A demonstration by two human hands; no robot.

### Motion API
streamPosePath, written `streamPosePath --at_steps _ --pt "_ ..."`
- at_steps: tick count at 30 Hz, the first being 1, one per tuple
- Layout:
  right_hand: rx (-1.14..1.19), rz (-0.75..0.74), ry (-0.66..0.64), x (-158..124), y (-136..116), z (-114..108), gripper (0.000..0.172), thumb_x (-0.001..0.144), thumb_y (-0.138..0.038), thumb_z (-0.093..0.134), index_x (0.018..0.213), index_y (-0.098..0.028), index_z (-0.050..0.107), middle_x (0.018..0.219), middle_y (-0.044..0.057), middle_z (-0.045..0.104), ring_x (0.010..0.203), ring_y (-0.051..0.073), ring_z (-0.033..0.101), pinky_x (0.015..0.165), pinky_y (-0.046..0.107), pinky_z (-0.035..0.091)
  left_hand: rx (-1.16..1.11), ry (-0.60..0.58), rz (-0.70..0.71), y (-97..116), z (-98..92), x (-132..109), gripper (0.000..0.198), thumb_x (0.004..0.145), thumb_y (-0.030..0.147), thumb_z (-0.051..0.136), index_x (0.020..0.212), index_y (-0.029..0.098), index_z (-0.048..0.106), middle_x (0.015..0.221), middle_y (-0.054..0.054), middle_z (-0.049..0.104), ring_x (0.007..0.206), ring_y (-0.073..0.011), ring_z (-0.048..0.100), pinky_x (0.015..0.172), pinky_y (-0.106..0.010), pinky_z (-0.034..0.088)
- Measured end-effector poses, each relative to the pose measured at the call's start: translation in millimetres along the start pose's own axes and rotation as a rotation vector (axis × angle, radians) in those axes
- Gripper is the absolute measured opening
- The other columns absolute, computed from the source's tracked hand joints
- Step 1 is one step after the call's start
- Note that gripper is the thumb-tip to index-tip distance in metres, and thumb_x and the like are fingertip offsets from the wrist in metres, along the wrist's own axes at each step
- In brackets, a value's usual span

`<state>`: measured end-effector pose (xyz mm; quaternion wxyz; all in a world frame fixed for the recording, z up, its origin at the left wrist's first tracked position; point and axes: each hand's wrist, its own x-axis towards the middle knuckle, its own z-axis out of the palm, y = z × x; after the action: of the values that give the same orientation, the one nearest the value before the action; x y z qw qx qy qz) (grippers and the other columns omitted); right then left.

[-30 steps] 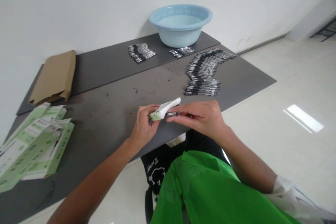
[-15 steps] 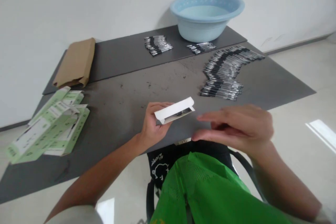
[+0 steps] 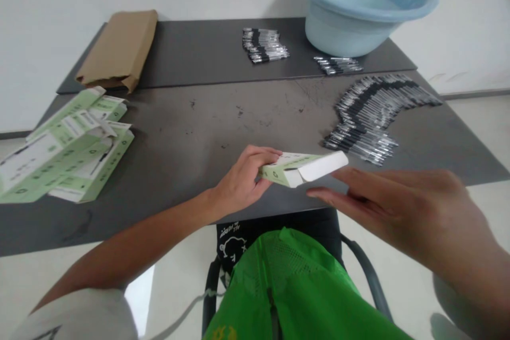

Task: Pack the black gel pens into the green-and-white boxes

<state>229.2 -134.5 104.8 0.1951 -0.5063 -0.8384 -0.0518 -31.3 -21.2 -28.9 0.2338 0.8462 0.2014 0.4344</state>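
While L hand (image 3: 251,175) grips slim green-and-white cardboard box (image 3: 292,166), R hand (image 3: 410,207) at approx. 4 o'clock, fingers parted; contact unclear. Box: prob. light, crushable; hold by edges.

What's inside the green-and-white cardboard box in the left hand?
Outer faces of the green-and-white cardboard box show, its white flap sticking out near the right hand. These cover the inside; contents can't be seen.

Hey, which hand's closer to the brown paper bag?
Left. Your left hand sits in front and to the right of the paper bag; your right hand is much farther right.
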Motion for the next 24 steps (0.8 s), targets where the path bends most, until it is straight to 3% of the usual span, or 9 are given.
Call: streamPosePath --at_steps 6,11,16,21,24 --pt "-0.116 0.045 -0.114 6 2 -7 0.043 0.116 -0.054 0.050 0.110 -0.027 0.083 0.053 -0.002 0.061 0.037 0.014 0.042 0.048 0.036 0.022 0.054 -0.043 -0.016 -1 -3.7 4 0.029 0.102 0.018 0.073 0.129 0.025 0.063 0.126 -0.008 0.080 0.116 -0.0244 0.077 0.101 -0.047 0.064" --pt "-0.183 0.010 -0.194 12 -1 -17 0.039 0.117 -0.048 0.051 0.119 -0.024 0.082 0.051 -0.004 0.057 0.037 0.015 0.046 0.049 0.033 0.020 0.069 -0.065 -0.035 1 -4.7 5 0.028 0.101 0.014 0.071 0.127 0.023 0.065 0.126 -0.011 0.081 0.116 -0.0250 0.078 0.101 -0.046 0.063" --pt "-0.180 -0.016 -0.196 16 2 -15 0.048 0.119 -0.047 0.038 0.119 -0.023 0.080 0.045 -0.004 0.049 0.034 0.017 0.043 0.047 0.032 0.019 0.064 -0.087 0.001 3 -4.6 4 0.030 0.100 0.012 0.072 0.128 0.022 0.065 0.125 -0.013 0.081 0.119 -0.0258 0.078 0.100 -0.044 0.065" --pt "-0.083 -0.028 -0.218 13 5 -3 0.038 0.116 -0.038 0.051 0.091 -0.024 0.077 0.052 0.000 0.064 0.039 0.018 0.050 0.050 0.033 0.019 0.033 -0.053 0.037 3 -3.6 6 0.031 0.101 0.012 0.073 0.128 0.022 0.062 0.123 -0.013 0.080 0.120 -0.0252 0.079 0.097 -0.042 0.067" --pt "-0.067 -0.027 -0.233 15 6 3 0.034 0.106 -0.026 0.066 0.072 -0.023 0.069 0.051 0.001 0.065 0.039 0.019 0.055 0.050 0.033 0.018 0.029 -0.052 0.087 3 -2.6 6 0.033 0.102 0.014 0.072 0.131 0.022 0.059 0.124 -0.012 0.079 0.119 -0.0250 0.080 0.095 -0.041 0.068"
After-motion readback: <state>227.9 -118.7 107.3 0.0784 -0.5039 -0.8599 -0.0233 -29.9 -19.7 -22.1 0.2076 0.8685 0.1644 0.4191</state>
